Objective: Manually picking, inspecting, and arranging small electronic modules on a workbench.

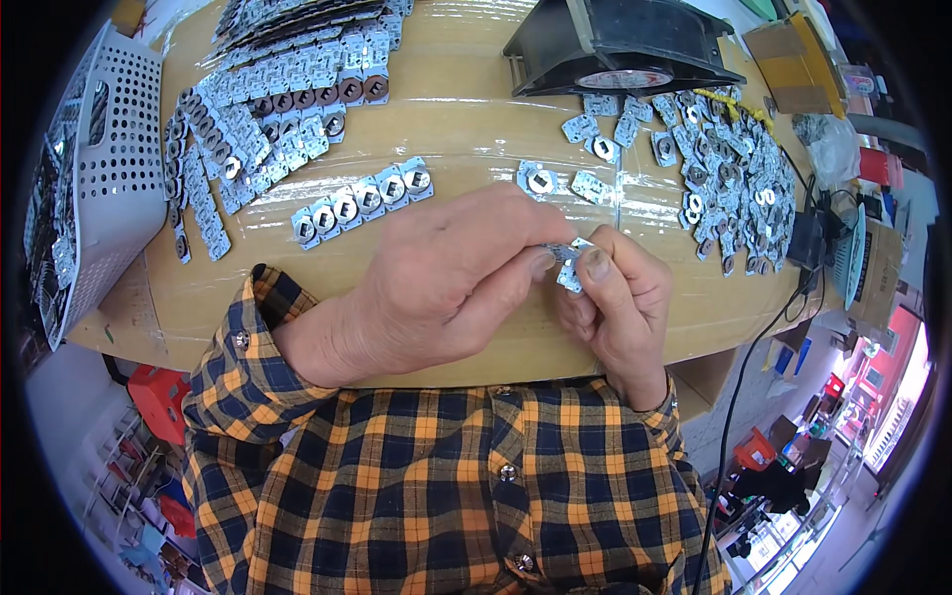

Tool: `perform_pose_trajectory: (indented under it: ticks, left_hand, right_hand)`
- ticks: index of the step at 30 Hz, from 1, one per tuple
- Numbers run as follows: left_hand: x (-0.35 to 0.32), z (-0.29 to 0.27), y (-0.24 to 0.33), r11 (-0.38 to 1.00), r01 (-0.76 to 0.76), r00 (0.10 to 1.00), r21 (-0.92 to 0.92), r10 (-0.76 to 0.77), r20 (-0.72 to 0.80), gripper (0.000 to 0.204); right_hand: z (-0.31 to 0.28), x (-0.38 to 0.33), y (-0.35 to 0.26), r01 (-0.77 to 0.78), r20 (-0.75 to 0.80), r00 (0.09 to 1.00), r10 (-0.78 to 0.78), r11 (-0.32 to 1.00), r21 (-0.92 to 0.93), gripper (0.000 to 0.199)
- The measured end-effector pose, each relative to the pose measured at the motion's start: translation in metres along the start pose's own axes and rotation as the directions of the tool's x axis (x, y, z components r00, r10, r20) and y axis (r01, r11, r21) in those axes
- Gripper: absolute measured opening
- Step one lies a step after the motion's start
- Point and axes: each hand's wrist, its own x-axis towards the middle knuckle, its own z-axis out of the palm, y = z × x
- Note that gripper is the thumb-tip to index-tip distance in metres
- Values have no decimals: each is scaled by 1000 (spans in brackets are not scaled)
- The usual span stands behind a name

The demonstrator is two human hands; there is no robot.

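Note:
Close to the table's front edge, my left hand and my right hand meet over a small silvery metal plate. The right thumb and curled fingers grip the plate from the right. From the left, thumb and index finger pinch at its upper end, hiding much of it; whether a separate small part sits between them I cannot make out. Just beyond lie a loose plate with a round disc and another loose plate. Left of them, a row of joined plates with silver discs rests on the table.
Rows of similar plates are stacked at the far left, beside a white perforated basket. A black fan stands at the back. A loose heap of plates covers the right side, near a black cable and a cardboard box.

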Motion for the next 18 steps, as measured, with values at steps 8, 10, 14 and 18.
perform_pose_trajectory:
  ticks: [8,10,14,18]
  left_hand:
    - [-3,-1,1,984,138,990,-112,-135,32,22]
    - [-3,-2,0,982,143,990,-127,-141,28,21]
    - [-2,-3,1,981,153,988,-120,-151,33,22]
    - [-1,-5,1,984,145,989,-103,-143,32,22]
  right_hand:
    - [0,1,1,-25,-19,999,26,998,66,31]
    - [0,1,0,-22,-14,1000,23,999,44,30]
    - [0,0,4,7,-20,1000,-5,996,93,30]
    - [2,0,2,55,-63,996,-57,998,-33,27]
